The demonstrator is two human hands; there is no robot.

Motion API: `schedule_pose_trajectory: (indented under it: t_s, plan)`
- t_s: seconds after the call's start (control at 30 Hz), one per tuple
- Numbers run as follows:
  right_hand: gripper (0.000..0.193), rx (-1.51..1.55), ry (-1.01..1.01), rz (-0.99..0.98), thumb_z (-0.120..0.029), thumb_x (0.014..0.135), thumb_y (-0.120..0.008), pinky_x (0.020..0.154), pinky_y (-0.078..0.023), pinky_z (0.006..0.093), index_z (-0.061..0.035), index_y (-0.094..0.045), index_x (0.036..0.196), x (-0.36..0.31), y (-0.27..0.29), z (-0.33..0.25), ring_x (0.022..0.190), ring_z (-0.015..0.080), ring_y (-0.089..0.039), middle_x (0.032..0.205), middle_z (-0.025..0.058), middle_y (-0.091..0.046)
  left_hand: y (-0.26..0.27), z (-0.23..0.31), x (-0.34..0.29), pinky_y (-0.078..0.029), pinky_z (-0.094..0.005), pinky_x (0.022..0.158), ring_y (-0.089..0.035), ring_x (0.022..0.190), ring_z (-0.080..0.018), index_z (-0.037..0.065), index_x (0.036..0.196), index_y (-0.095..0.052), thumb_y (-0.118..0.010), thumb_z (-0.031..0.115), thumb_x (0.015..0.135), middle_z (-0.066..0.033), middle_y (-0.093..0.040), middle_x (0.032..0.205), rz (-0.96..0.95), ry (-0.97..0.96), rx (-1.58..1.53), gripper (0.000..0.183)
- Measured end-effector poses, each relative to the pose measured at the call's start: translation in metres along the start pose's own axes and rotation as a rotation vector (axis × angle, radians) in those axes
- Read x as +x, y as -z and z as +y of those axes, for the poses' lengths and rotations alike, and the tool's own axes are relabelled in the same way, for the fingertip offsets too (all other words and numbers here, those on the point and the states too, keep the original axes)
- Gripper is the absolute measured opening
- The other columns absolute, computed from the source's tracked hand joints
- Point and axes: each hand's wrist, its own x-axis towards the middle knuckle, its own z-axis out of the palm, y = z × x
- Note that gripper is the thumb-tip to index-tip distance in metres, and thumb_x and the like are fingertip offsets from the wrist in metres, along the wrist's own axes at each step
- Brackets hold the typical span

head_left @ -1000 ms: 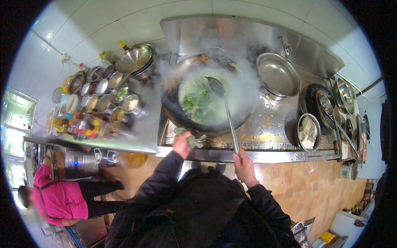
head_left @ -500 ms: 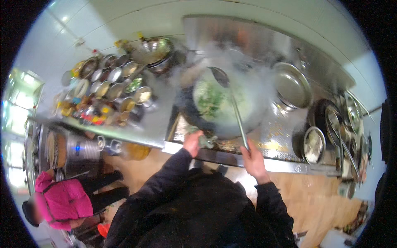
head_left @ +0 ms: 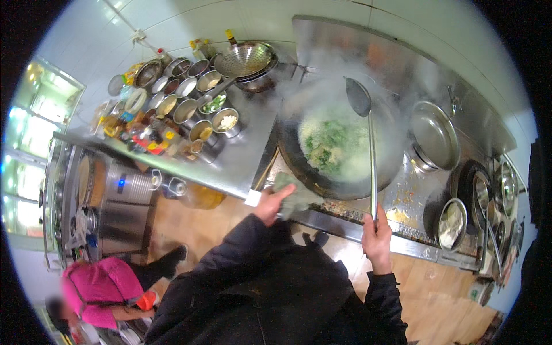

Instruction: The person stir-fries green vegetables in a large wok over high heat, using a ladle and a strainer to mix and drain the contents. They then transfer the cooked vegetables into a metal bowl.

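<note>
A large wok (head_left: 296, 172) sits on the stove, holding chopped greens (head_left: 330, 146) in pale, steaming liquid. My right hand (head_left: 377, 238) is closed around the end of a long-handled ladle (head_left: 372, 155); its dark bowl hangs above the far part of the wok. By the near left rim, my left hand (head_left: 273, 205) grips a greyish-green cloth (head_left: 294, 198). Whether the cloth is wrapped around a wok handle cannot be seen. Steam blurs the far side of the wok.
Left of the stove, a steel counter (head_left: 244, 146) bears several seasoning bowls (head_left: 224, 121), bottles and a stacked strainer (head_left: 244, 60). To the right are a steel basin (head_left: 434, 138) and a pot with white contents (head_left: 452, 224). Another person in pink (head_left: 112, 287) is at lower left.
The view has turned, so the stove and counter appear farther right. My right hand still holds the ladle above the wok, its handle now more upright. The person in pink has bent lower.
</note>
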Motion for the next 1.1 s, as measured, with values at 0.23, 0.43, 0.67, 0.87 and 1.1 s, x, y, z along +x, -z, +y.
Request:
schedule_pose_trajectory:
  t_s: [0.23,0.43,0.67,0.87,1.1]
  plan:
    - [0.053,0.288,-0.29,0.104,-0.021,0.107,-0.058,0.041,-0.033,0.0243,0.001,-0.042,0.153,-0.036,-0.024,-0.037,0.048,0.0041,-0.041,0.064,-0.0042,-0.048,0.115,0.092,0.029,-0.057,-0.0343,0.076,-0.07,0.086,-0.0193,-0.001,0.113,-0.07,-0.074,0.014,0.091,-0.0102,-0.074,0.102,0.184,-0.291,0.393,0.026]
    - [0.049,0.423,-0.385,0.145,-0.019,0.109,-0.053,0.035,-0.03,0.0248,0.0012,-0.04,0.152,-0.056,-0.066,-0.062,0.042,0.0046,-0.036,0.059,-0.005,-0.04,0.229,0.089,0.136,-0.054,-0.0449,0.095,-0.065,0.111,-0.0404,0.003,0.149,-0.043,-0.08,0.039,0.086,-0.0273,-0.063,0.127,0.344,-0.356,1.666,0.081]
    - [0.043,0.848,-0.603,0.064,-0.025,0.112,-0.046,0.035,-0.03,0.0238,-0.0038,-0.046,0.149,-0.089,-0.085,-0.114,0.043,0.0078,-0.036,0.071,-0.0013,-0.037,0.245,0.044,0.169,-0.04,-0.0471,0.114,-0.041,0.141,-0.0426,0.016,0.155,-0.043,-0.074,0.031,0.087,-0.0227,-0.043,0.156,0.094,-0.192,2.018,0.076]
    - [0.043,0.959,-0.736,0.139,-0.026,0.111,-0.048,0.036,-0.025,0.0234,-0.0037,-0.049,0.147,-0.113,-0.088,-0.138,0.044,0.0066,-0.031,0.071,-0.0029,-0.032,0.253,0.039,0.182,-0.037,-0.0464,0.116,-0.041,0.138,-0.0437,0.019,0.15,-0.05,-0.069,0.025,0.088,-0.021,-0.039,0.157,0.067,-0.261,1.954,0.066]
    - [0.042,0.942,-0.748,0.076,-0.028,0.111,-0.047,0.036,-0.024,0.0223,-0.0046,-0.05,0.146,-0.11,-0.079,-0.137,0.046,0.0053,-0.031,0.072,-0.0033,-0.03,0.276,0.028,0.186,-0.041,-0.0476,0.114,-0.045,0.135,-0.0444,0.021,0.15,-0.05,-0.07,0.016,0.083,-0.0218,-0.041,0.156,0.118,-0.372,1.859,0.07]
